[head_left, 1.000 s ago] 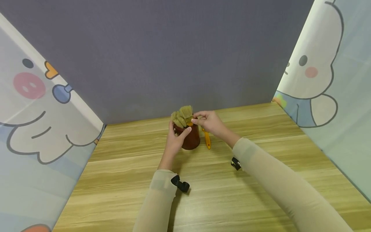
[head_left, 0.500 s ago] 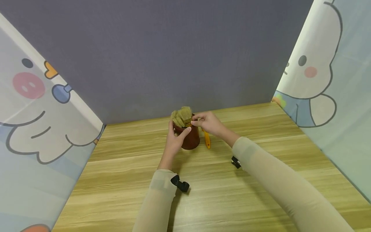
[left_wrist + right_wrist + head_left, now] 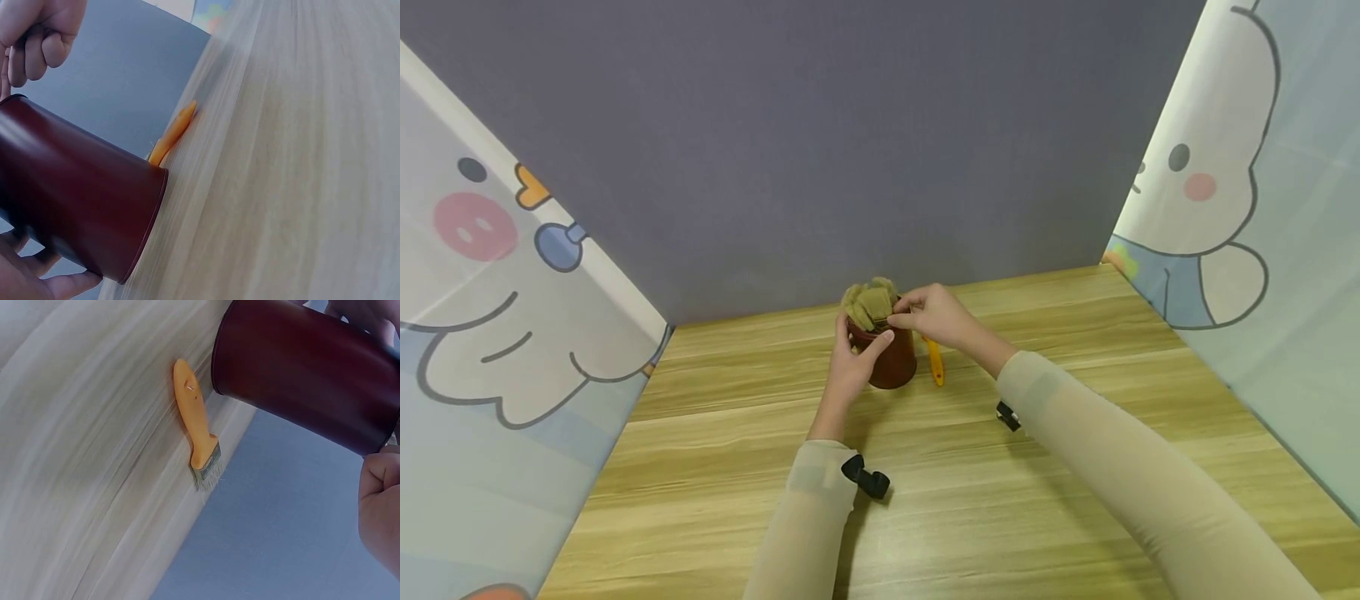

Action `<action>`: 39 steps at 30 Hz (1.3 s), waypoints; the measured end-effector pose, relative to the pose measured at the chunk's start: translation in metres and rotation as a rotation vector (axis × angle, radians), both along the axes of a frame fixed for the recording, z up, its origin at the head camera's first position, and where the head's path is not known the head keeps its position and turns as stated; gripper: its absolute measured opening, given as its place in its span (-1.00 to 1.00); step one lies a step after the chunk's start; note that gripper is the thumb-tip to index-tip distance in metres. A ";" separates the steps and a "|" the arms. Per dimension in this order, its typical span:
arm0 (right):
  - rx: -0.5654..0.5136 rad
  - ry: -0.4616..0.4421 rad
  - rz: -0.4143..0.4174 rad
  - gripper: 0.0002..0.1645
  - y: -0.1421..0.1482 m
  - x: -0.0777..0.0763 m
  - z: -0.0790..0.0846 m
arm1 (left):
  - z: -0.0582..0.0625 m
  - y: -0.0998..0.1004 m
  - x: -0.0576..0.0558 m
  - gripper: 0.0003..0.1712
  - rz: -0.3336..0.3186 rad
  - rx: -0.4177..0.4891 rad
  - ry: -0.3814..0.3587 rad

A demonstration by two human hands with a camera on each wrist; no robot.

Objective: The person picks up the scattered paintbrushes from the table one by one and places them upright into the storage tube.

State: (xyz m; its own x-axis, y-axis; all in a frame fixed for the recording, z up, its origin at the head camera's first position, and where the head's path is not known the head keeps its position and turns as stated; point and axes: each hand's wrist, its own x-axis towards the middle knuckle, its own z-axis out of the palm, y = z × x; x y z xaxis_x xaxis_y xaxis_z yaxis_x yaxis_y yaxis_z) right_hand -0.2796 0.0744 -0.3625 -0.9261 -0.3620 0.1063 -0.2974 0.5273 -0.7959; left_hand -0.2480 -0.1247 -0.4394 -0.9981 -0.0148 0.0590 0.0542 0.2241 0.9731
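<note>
A dark red cylindrical pot (image 3: 895, 367) stands upright on the table with several paintbrushes, bristles up, in its mouth. My left hand (image 3: 852, 362) holds the pot from its left side, thumb at the front near the rim. At the rim's right, my right hand (image 3: 934, 317) pinches a paintbrush (image 3: 874, 305) just under its bristles; the handle is hidden inside the pot. Just right of the pot, another paintbrush (image 3: 195, 422) with an orange handle lies on the table, its short bristles showing in the right wrist view.
The wood-grain table (image 3: 737, 467) meets a grey back wall (image 3: 850, 150). Cartoon-printed curtains (image 3: 1217, 167) close off both sides. Black straps with a small block (image 3: 867, 477) sit at the wrists.
The pinched paintbrush has sunk lower into the pot, and its orange part has gone out of sight. My right hand has shifted slightly left with it; my left hand stays on the pot.
</note>
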 end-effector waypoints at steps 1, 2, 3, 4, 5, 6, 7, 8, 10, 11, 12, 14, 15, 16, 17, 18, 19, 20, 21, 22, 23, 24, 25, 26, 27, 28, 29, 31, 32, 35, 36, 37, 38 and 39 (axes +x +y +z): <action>0.003 0.019 0.008 -0.66 0.000 0.001 0.000 | 0.000 0.000 0.000 0.24 -0.004 0.000 0.003; 0.007 0.041 0.019 -0.68 0.000 0.002 0.000 | 0.001 0.000 0.000 0.25 -0.006 0.000 0.001; 0.011 0.061 0.033 -0.70 -0.001 0.002 0.000 | 0.001 0.000 0.001 0.27 -0.008 -0.002 -0.003; 0.017 0.072 0.047 -0.71 -0.001 0.003 0.001 | 0.002 0.000 0.001 0.27 -0.011 -0.001 -0.002; 0.026 0.084 0.062 -0.72 -0.001 0.004 0.002 | 0.002 0.000 0.000 0.28 -0.015 0.002 -0.001; 0.036 0.093 0.075 -0.72 -0.002 0.005 0.003 | 0.002 0.000 0.000 0.28 -0.018 0.002 0.002; 0.043 0.096 0.085 -0.72 -0.002 0.005 0.003 | 0.003 0.000 0.000 0.28 -0.020 -0.001 0.003; 0.049 0.096 0.095 -0.73 -0.002 0.005 0.004 | 0.003 0.000 0.000 0.27 -0.020 -0.001 0.007; 0.070 0.090 0.100 -0.74 -0.003 0.003 0.005 | 0.003 0.000 -0.001 0.25 -0.022 -0.001 0.012; 0.079 0.086 0.097 -0.75 -0.003 0.003 0.005 | 0.002 0.000 -0.002 0.25 -0.021 -0.002 0.013; 0.088 0.079 0.091 -0.75 -0.003 0.002 0.005 | 0.002 0.000 -0.002 0.26 -0.019 -0.002 0.012; 0.100 0.059 0.067 -0.77 -0.003 0.001 0.006 | 0.001 -0.001 -0.003 0.29 -0.015 -0.005 0.007; 0.102 0.046 0.052 -0.78 -0.004 0.000 0.006 | 0.001 -0.001 -0.003 0.30 -0.014 -0.003 0.005; 0.099 0.031 0.037 -0.78 -0.004 0.000 0.007 | 0.001 -0.001 -0.003 0.32 -0.013 -0.003 0.004; 0.097 0.015 0.020 -0.79 -0.004 0.001 0.007 | 0.001 -0.001 -0.003 0.32 -0.012 -0.002 0.004; 0.093 0.001 0.006 -0.79 -0.004 0.001 0.008 | 0.001 -0.001 -0.002 0.33 -0.010 -0.003 0.002; 0.091 -0.010 -0.004 -0.79 -0.005 0.001 0.008 | 0.000 -0.001 -0.002 0.33 -0.007 -0.008 0.002; 0.089 -0.019 -0.011 -0.80 -0.005 0.002 0.008 | 0.000 -0.001 -0.002 0.32 -0.004 -0.012 0.001; 0.091 -0.026 -0.016 -0.80 -0.005 0.002 0.008 | 0.000 -0.001 -0.001 0.30 0.000 -0.015 0.001; 0.094 -0.029 -0.017 -0.80 -0.005 0.002 0.008 | 0.000 -0.001 -0.001 0.28 0.003 -0.018 0.003; 0.097 -0.027 -0.015 -0.80 -0.005 0.002 0.007 | 0.000 -0.001 -0.001 0.25 0.006 -0.019 0.006; 0.097 -0.021 -0.009 -0.80 -0.005 0.003 0.007 | -0.001 -0.001 0.000 0.24 0.007 -0.022 0.007; 0.096 -0.014 -0.001 -0.80 -0.005 0.003 0.007 | -0.001 -0.001 0.000 0.21 0.007 -0.021 0.011; 0.090 -0.007 0.008 -0.80 -0.004 0.003 0.006 | -0.002 -0.001 0.000 0.20 0.005 -0.017 0.014; 0.083 0.003 0.022 -0.80 -0.003 0.003 0.006 | -0.002 -0.001 0.000 0.20 0.001 -0.011 0.017; 0.076 0.011 0.038 -0.80 -0.002 0.003 0.005 | -0.002 -0.001 0.000 0.20 -0.001 -0.008 0.020; 0.069 0.014 0.052 -0.80 -0.001 0.003 0.005 | -0.002 -0.001 0.000 0.21 -0.003 -0.006 0.020; 0.051 0.012 0.074 -0.80 0.001 0.002 0.004 | -0.002 -0.001 -0.001 0.23 -0.010 0.002 0.024; 0.046 0.006 0.082 -0.80 0.003 0.001 0.003 | -0.002 -0.001 -0.001 0.25 -0.012 0.005 0.023; 0.040 -0.017 0.086 -0.78 0.006 0.000 0.004 | -0.003 -0.001 -0.001 0.27 -0.016 0.008 0.020; 0.040 -0.021 0.085 -0.77 0.007 -0.001 0.004 | -0.003 -0.001 -0.002 0.27 -0.017 0.009 0.018; 0.039 -0.026 0.083 -0.77 0.008 -0.002 0.005 | -0.003 -0.001 -0.002 0.28 -0.016 0.008 0.015; 0.036 -0.027 0.080 -0.76 0.009 -0.003 0.007 | -0.003 0.000 -0.002 0.28 -0.016 0.010 0.012; 0.027 -0.026 0.075 -0.77 0.010 -0.003 0.009 | -0.002 0.000 -0.002 0.28 -0.018 0.011 0.013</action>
